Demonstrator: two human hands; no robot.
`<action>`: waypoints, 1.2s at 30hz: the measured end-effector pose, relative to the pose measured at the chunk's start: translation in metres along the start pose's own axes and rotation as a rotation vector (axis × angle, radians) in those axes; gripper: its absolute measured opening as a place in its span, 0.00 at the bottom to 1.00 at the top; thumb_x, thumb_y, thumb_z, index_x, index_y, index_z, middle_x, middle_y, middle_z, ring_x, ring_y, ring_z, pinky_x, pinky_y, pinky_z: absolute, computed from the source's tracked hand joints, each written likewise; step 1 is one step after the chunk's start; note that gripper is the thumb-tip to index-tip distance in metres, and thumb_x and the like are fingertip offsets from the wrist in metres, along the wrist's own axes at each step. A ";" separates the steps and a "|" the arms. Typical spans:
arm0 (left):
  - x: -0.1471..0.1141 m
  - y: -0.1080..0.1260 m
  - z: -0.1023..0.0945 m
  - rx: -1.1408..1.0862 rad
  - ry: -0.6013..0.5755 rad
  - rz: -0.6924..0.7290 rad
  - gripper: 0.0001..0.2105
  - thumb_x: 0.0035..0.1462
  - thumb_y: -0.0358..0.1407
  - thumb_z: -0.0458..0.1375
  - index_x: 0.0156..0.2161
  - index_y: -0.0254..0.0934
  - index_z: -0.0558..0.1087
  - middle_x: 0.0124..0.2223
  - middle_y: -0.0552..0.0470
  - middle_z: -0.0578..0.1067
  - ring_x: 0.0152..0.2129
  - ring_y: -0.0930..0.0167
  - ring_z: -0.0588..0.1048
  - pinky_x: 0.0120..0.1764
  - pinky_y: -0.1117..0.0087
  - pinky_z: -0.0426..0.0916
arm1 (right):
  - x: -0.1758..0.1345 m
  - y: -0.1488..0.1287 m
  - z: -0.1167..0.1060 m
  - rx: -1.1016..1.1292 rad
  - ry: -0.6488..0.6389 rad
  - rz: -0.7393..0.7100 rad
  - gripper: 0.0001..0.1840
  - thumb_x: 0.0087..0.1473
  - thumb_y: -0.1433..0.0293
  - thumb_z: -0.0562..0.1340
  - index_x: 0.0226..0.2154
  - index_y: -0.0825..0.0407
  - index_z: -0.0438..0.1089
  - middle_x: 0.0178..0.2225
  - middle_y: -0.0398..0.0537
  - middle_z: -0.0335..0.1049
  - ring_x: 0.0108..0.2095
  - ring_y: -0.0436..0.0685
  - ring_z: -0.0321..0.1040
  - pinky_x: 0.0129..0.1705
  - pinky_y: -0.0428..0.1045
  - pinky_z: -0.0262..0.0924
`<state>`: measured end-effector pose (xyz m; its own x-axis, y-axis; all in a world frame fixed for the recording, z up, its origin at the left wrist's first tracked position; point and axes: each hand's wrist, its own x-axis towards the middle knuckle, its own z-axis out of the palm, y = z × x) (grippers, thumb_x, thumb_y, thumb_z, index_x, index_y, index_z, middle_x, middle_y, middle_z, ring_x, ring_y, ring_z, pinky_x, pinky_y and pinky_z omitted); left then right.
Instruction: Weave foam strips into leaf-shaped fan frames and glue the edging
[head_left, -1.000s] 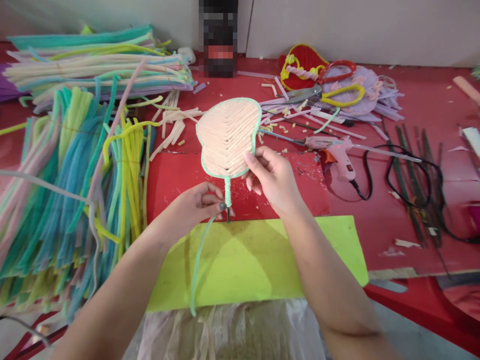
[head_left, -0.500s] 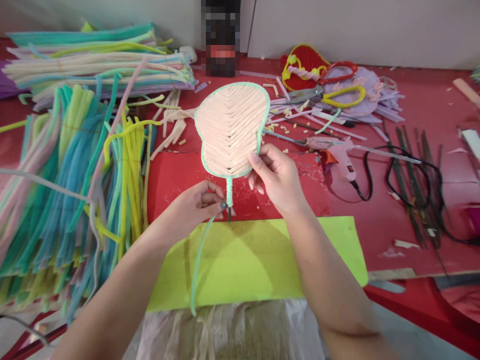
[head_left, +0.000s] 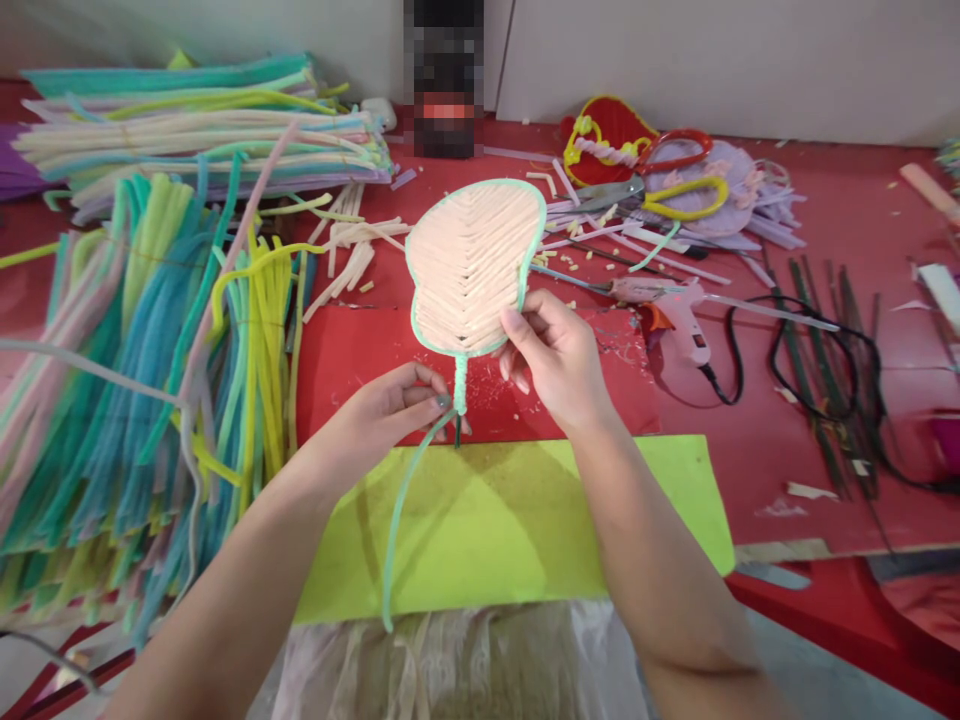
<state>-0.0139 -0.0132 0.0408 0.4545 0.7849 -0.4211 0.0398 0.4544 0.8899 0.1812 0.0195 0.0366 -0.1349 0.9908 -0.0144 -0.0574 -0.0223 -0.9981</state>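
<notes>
A pale peach leaf-shaped fan [head_left: 472,265] made of pipe cleaners, edged in mint green, is held up over the red mat. My right hand [head_left: 555,355] pinches its lower right edge between thumb and fingers. At the bottom, my left hand [head_left: 409,400] is closed at the fan's stem, thumb on the mint-green pipe cleaner [head_left: 397,525]. That strand is wound round the stem [head_left: 460,382], and its loose end curves down over the yellow-green sheet. A bare dark tip pokes out below the winding. Some left fingertips are hidden behind the stem.
Bundles of coloured pipe cleaners [head_left: 142,370] fill the left side. Yellow-and-red-handled scissors [head_left: 682,195] and a pink glue gun [head_left: 682,315] with a black cord lie to the right. Dark stems [head_left: 825,370] lie farther right. Cut scraps are scattered behind the fan.
The fan has tilted clockwise, its top shifting right and slightly down. My left thumb has shifted slightly away from the stem, and more of the mint strand shows beside it.
</notes>
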 end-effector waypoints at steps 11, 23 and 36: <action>0.000 0.004 0.002 0.010 0.042 -0.063 0.14 0.44 0.33 0.64 0.34 0.36 0.63 0.27 0.57 0.71 0.24 0.76 0.71 0.29 0.75 0.63 | 0.001 0.002 0.001 0.000 0.010 -0.002 0.18 0.52 0.52 0.58 0.27 0.50 0.60 0.16 0.35 0.60 0.13 0.41 0.54 0.12 0.39 0.47; -0.001 0.006 0.006 -0.006 0.068 -0.066 0.14 0.45 0.33 0.63 0.34 0.37 0.62 0.27 0.56 0.73 0.26 0.75 0.73 0.29 0.76 0.65 | 0.001 0.003 0.000 0.011 0.007 0.004 0.18 0.52 0.52 0.58 0.27 0.50 0.59 0.16 0.35 0.60 0.13 0.42 0.55 0.12 0.39 0.47; -0.013 0.033 0.019 0.080 0.088 0.017 0.13 0.44 0.34 0.63 0.34 0.36 0.64 0.29 0.55 0.71 0.27 0.74 0.72 0.31 0.70 0.70 | -0.003 -0.012 -0.004 0.080 0.040 -0.065 0.17 0.53 0.53 0.58 0.28 0.50 0.60 0.18 0.35 0.60 0.14 0.43 0.56 0.12 0.40 0.47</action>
<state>-0.0013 -0.0164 0.0791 0.3758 0.8276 -0.4168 0.1056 0.4086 0.9066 0.1863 0.0173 0.0487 -0.0890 0.9950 0.0462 -0.1437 0.0331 -0.9891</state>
